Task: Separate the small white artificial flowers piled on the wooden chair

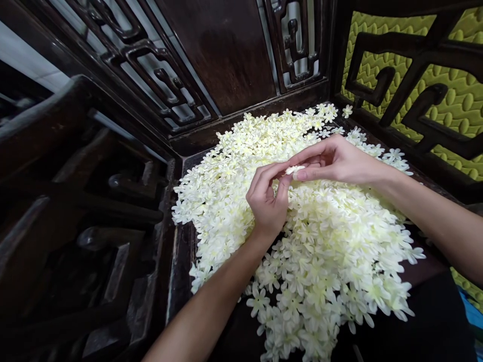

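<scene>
Between my fingertips is a small white artificial flower (295,170), its petals seen edge-on and bunched together. My right hand (335,160) comes in from the right and pinches it between thumb and fingers. From below, my left hand (268,193) meets it, thumb and fingertips closed at the flower's left end. Both hands hover over a broad heap of loose white-and-pale-yellow artificial flowers (320,246). The fingers partly cover the held flower, so its far side is hidden.
The heap lies on a dark wooden seat (184,251) and spills toward my lap at the front. A carved wooden backrest (219,50) rises behind it. Openwork armrests stand at the left (113,241) and right (392,60), with a yellow-green textured cushion (453,108) beyond the right one.
</scene>
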The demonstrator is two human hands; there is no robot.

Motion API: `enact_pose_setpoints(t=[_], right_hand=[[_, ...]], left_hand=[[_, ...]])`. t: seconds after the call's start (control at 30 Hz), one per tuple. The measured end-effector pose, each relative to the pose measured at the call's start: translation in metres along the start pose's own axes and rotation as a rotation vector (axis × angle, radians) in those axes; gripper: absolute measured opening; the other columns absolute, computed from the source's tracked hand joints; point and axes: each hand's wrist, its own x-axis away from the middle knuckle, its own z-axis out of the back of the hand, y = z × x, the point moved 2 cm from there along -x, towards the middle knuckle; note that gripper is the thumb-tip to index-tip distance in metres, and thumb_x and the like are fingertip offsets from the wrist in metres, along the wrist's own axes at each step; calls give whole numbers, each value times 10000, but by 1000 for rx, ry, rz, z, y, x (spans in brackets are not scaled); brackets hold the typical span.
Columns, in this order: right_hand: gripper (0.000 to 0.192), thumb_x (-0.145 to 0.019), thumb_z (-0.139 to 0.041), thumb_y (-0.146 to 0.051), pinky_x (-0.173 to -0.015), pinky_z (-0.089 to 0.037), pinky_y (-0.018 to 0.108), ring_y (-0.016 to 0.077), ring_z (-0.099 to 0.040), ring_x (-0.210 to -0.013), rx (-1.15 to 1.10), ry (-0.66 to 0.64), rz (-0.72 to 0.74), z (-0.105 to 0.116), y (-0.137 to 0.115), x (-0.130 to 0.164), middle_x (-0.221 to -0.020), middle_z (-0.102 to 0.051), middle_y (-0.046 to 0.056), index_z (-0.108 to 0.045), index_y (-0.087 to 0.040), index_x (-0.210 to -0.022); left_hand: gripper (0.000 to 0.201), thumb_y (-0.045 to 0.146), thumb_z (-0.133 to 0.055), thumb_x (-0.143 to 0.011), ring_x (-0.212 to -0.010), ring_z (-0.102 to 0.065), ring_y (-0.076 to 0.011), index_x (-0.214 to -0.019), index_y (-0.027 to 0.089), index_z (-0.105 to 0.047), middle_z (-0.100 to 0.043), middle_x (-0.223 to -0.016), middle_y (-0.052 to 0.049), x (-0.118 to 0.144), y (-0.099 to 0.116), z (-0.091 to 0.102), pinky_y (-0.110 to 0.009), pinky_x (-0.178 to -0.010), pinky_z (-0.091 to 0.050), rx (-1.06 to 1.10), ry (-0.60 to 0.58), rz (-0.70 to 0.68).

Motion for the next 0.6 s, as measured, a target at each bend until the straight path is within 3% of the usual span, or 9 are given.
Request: enact_pose_setpoints(t=[0.1,0.37,0.6], right_hand=[[339,-798,-808,-261,-664,-564,261,162,-722,-809,-36,-50,-11,2,-1,0,-967,-788,76,-773,-177,-1124],[279,-815,-795,-245,-613,-576,247,162,-737,-756,5,-53,30,3,-2,2,-929,-795,80,-789,-182,-1087],[376,-733,-855,-249,-633,-613,266,181,-754,-749,-16,-21,-16,7,-2,1,-893,-799,77,-790,-191,-1098]], left_hand=[[171,134,-667,-869,-956,-670,-138,-1010,218,-716,-710,-972,-17,1,0,0,-297,-833,-567,21,-25,-7],[252,109,-753,-794,-862,-646,-108,-985,271,-776,-664,-907,2,1,-1,2,-250,-741,-549,13,16,-13],[256,97,-700,-838,-882,-676,-116,-1021,264,-765,-715,-929,-2,2,0,0,-257,-752,-562,54,-32,-9]])
